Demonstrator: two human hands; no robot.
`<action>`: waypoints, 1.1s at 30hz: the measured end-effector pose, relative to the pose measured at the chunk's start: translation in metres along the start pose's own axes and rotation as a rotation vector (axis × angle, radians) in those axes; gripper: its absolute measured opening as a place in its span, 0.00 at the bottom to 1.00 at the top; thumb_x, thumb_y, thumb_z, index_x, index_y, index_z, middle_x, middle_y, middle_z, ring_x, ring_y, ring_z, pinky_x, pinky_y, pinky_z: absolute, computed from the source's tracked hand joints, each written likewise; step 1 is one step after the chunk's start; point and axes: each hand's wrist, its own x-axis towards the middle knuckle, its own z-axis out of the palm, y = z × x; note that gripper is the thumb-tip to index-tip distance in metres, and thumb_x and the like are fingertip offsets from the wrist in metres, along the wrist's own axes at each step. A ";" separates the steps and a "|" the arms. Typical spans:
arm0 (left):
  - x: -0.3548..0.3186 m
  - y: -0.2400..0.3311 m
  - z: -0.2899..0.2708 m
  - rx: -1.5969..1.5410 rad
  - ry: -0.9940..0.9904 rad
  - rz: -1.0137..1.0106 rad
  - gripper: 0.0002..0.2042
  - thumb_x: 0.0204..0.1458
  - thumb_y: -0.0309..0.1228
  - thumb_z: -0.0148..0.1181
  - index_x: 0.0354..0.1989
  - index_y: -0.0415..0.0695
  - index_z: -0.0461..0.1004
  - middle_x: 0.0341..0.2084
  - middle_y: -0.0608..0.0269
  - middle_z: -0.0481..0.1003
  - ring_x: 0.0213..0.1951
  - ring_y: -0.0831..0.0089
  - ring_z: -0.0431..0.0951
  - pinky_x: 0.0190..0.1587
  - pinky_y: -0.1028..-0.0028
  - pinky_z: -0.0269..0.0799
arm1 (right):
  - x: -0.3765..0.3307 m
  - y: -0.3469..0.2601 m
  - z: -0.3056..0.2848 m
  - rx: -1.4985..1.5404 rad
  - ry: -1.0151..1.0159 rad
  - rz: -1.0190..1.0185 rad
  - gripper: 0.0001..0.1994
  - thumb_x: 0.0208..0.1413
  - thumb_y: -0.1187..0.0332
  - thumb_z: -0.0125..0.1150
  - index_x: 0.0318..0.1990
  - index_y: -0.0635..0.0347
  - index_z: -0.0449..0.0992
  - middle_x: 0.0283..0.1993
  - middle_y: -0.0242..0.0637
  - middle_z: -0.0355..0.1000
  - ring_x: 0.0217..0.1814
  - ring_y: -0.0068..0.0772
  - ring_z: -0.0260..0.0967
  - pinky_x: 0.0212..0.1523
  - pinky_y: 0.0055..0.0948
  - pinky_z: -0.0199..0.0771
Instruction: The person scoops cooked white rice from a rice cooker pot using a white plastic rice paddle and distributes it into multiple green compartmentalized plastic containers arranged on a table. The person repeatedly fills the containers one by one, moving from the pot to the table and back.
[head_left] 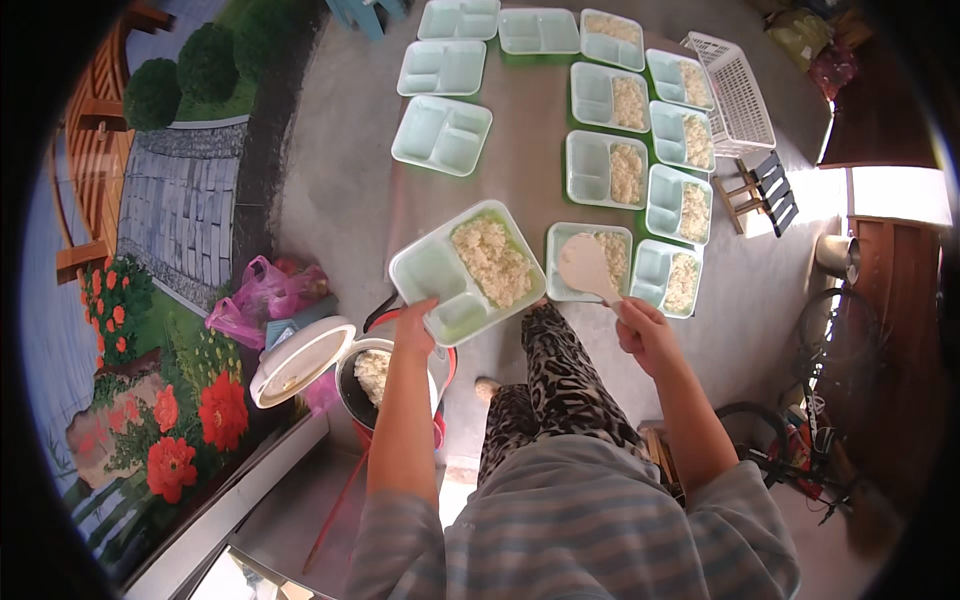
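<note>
My left hand [416, 325] grips the near left edge of a pale green lunch tray [430, 268], lifted in front of me. Cooked rice [492, 258] fills its long right compartment; the two smaller ones on the left hold nothing. In my right hand [645, 330] is a white rice paddle [584, 265], its broad blade pointing up and left. The blade hangs over another tray [562, 284] and hides part of the rice in it. Left of my legs stands an open rice cooker [347, 385], its lid [303, 362] tipped back, with rice inside.
Several rice-filled trays [590, 180] stand in two columns on the right of the low table [520, 150]. Several trays without rice [455, 150] are at the far left. A white basket [740, 100], folding stool [760, 195], pink plastic bag [262, 300] and bicycle [810, 430] lie around.
</note>
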 end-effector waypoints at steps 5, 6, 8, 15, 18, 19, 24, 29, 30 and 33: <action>0.093 0.000 -0.012 0.236 0.023 -0.037 0.23 0.44 0.19 0.54 0.53 0.35 0.67 0.45 0.51 0.74 0.46 0.55 0.76 0.49 0.57 0.74 | 0.027 -0.002 -0.027 0.025 0.148 0.072 0.13 0.63 0.62 0.51 0.47 0.61 0.74 0.18 0.21 0.53 0.16 0.13 0.43 0.17 0.17 0.39; 0.109 -0.002 -0.015 0.288 0.026 -0.045 0.24 0.43 0.19 0.54 0.54 0.35 0.67 0.44 0.51 0.74 0.45 0.55 0.76 0.48 0.58 0.74 | 0.031 0.000 -0.030 0.020 0.159 0.084 0.13 0.63 0.62 0.51 0.47 0.61 0.74 0.18 0.21 0.54 0.16 0.13 0.43 0.17 0.17 0.40; 0.134 -0.011 -0.022 0.381 0.079 -0.077 0.25 0.43 0.18 0.54 0.54 0.37 0.67 0.45 0.52 0.74 0.44 0.57 0.77 0.47 0.59 0.74 | 0.039 0.006 -0.036 0.031 0.190 0.119 0.13 0.64 0.62 0.51 0.47 0.62 0.74 0.18 0.21 0.54 0.16 0.13 0.43 0.17 0.17 0.40; 0.185 -0.050 -0.020 0.733 0.152 0.017 0.21 0.48 0.24 0.59 0.54 0.40 0.67 0.45 0.55 0.75 0.44 0.62 0.77 0.46 0.65 0.74 | 0.067 0.015 -0.038 0.074 0.234 0.185 0.14 0.64 0.62 0.50 0.48 0.62 0.74 0.19 0.23 0.56 0.16 0.13 0.43 0.17 0.15 0.42; 0.192 -0.061 -0.011 1.027 0.304 0.200 0.26 0.41 0.30 0.64 0.52 0.37 0.69 0.43 0.51 0.77 0.45 0.60 0.77 0.49 0.66 0.71 | 0.078 0.014 -0.036 0.098 0.215 0.195 0.14 0.64 0.62 0.50 0.48 0.62 0.74 0.19 0.24 0.58 0.16 0.13 0.43 0.17 0.15 0.42; 0.194 -0.061 -0.009 1.049 0.348 0.220 0.26 0.40 0.30 0.64 0.51 0.37 0.69 0.43 0.51 0.77 0.46 0.58 0.77 0.50 0.66 0.70 | 0.081 0.014 -0.035 0.100 0.218 0.193 0.14 0.65 0.62 0.50 0.48 0.62 0.74 0.19 0.24 0.58 0.16 0.13 0.43 0.17 0.15 0.42; 0.205 -0.040 0.025 1.545 0.759 0.489 0.27 0.38 0.32 0.63 0.50 0.38 0.68 0.44 0.49 0.73 0.43 0.53 0.77 0.50 0.64 0.71 | 0.095 0.004 -0.032 0.104 0.210 0.171 0.14 0.65 0.62 0.48 0.48 0.61 0.73 0.17 0.24 0.57 0.15 0.14 0.43 0.17 0.16 0.42; 0.257 0.021 0.122 0.405 0.508 0.178 0.19 0.50 0.38 0.65 0.43 0.40 0.69 0.39 0.56 0.71 0.39 0.63 0.75 0.42 0.61 0.75 | 0.113 -0.004 -0.025 0.177 0.208 0.154 0.14 0.66 0.61 0.48 0.47 0.62 0.74 0.15 0.25 0.56 0.14 0.15 0.43 0.16 0.18 0.41; 0.278 0.028 0.125 0.317 0.529 0.097 0.18 0.51 0.39 0.65 0.43 0.40 0.69 0.38 0.56 0.70 0.38 0.63 0.75 0.40 0.60 0.75 | 0.116 -0.003 -0.023 0.183 0.195 0.160 0.14 0.66 0.61 0.48 0.47 0.62 0.74 0.15 0.25 0.56 0.14 0.15 0.43 0.16 0.18 0.41; 0.310 0.035 0.137 0.265 0.558 -0.014 0.19 0.51 0.38 0.66 0.41 0.38 0.68 0.34 0.57 0.69 0.33 0.64 0.73 0.38 0.59 0.76 | 0.118 -0.004 -0.015 0.182 0.197 0.147 0.14 0.66 0.60 0.48 0.47 0.62 0.74 0.15 0.25 0.56 0.13 0.15 0.43 0.16 0.18 0.42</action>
